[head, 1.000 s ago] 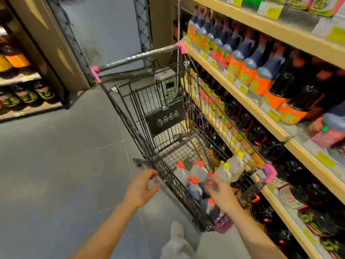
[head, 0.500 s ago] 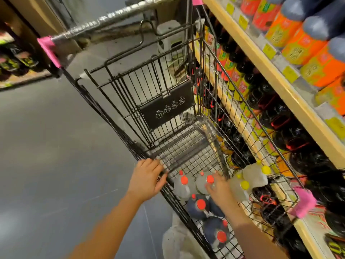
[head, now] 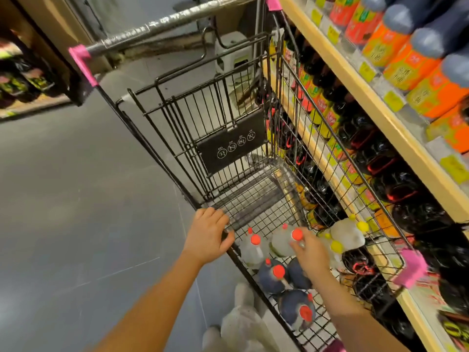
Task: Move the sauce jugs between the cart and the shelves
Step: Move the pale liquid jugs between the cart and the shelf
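A black wire cart (head: 228, 102) with pink corner guards stands beside the shelves (head: 355, 80) on the right. Several sauce jugs lie in its near end: clear jugs with red caps (head: 255, 246), dark jugs with red caps (head: 275, 275) and pale jugs with yellow caps (head: 347, 233). My left hand (head: 208, 237) grips the cart's left rim. Inside the basket, my right hand (head: 311, 252) holds the handle of a clear red-capped jug (head: 284, 241); its fingers curl around the top by the cap.
The shelves carry rows of orange-labelled dark jugs (head: 411, 62) above and dark red-handled jugs (head: 396, 174) below. Another shelf unit (head: 25, 80) stands at far left across the grey floor aisle (head: 76, 199). A white stool (head: 234, 57) sits beyond the cart. My white shoes (head: 241, 323) are below.
My head has leaned in over the cart. My left hand has moved onto the cart's rim. My right hand has gone deeper into the basket onto the clear red-capped jug.
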{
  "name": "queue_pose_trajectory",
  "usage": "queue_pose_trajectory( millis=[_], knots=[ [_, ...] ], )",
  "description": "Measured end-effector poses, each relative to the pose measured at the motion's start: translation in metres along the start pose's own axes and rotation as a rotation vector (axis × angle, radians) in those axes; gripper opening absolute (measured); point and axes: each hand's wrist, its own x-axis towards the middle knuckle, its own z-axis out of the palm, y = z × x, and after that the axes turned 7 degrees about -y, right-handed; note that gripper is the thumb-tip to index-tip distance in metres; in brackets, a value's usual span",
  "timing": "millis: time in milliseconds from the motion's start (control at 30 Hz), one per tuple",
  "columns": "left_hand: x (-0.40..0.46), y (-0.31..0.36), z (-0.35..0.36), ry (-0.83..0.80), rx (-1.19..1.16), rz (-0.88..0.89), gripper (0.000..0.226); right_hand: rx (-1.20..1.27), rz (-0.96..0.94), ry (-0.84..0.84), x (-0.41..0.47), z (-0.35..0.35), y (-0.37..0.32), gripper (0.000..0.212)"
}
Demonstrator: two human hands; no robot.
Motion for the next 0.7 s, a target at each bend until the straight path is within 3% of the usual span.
queue_pose_trajectory(
  millis=[133,333,433,533,633,700],
  knots=[
    [-0.003,0.011,-0.016,-0.064,-0.150,-0.074,0.033,0.094,-0.181,0.185,-0.028,-0.025,-0.029,0.022],
    [-0.027,0.037,-0.067,-0.027,-0.811,-0.218,0.044,0.243,-0.484,0.288,-0.088,-0.075,-0.115,0.005],
    [-0.043,0.040,-0.093,-0.084,-0.963,-0.196,0.065,0.281,-0.532,0.231,-0.118,-0.086,-0.160,0.006],
    [-0.060,0.034,-0.111,-0.256,-1.115,-0.109,0.080,0.371,-0.535,0.044,-0.137,-0.080,-0.197,0.009],
    [-0.083,0.022,-0.119,-0.298,-1.191,0.019,0.067,0.367,-0.601,-0.040,-0.148,-0.059,-0.222,0.018],
    [-0.099,0.015,-0.122,-0.249,-1.205,0.002,0.062,0.369,-0.650,-0.076,-0.150,-0.044,-0.233,0.024]
  ],
)
